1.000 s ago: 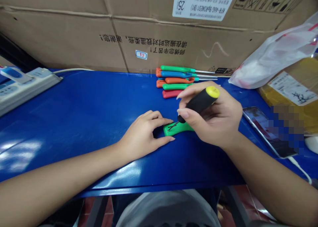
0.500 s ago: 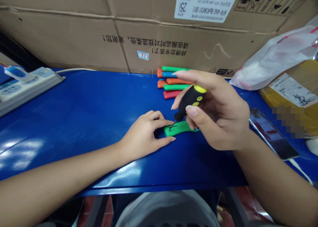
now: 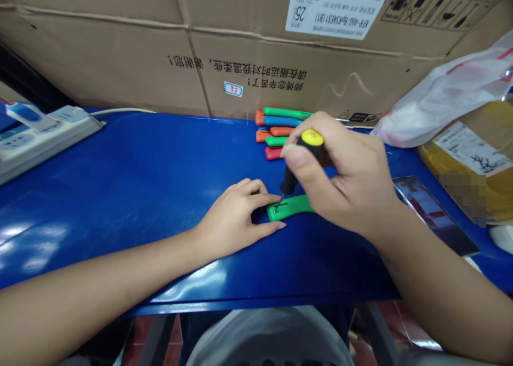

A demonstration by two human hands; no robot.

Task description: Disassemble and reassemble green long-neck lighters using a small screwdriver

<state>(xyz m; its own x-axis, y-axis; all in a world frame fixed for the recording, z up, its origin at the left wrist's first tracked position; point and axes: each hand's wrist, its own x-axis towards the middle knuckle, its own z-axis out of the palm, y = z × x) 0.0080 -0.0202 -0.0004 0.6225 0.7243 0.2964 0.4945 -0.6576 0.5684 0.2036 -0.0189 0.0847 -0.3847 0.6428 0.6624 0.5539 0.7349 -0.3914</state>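
Note:
A green plastic handle piece (image 3: pixel 289 206) lies flat on the blue table (image 3: pixel 140 184). My left hand (image 3: pixel 234 218) pinches its left end between thumb and forefinger and holds it down. My right hand (image 3: pixel 347 176) is wrapped round a black screwdriver with a yellow cap (image 3: pixel 301 157), held nearly upright. Its thin metal tip touches the left end of the green piece, close to my left forefinger.
A pile of green, blue, orange and red tool handles (image 3: pixel 278 128) lies behind my right hand, against a large cardboard box (image 3: pixel 224 45). A white power strip (image 3: pixel 36 139) sits far left. A phone (image 3: pixel 435 213), a plastic bag (image 3: pixel 444 96) and a yellow parcel (image 3: pixel 481 157) crowd the right.
My right hand has tipped the screwdriver from slanted to almost upright, and my fingers have shifted round its handle. The tip stays at the green piece. My left hand has not moved.

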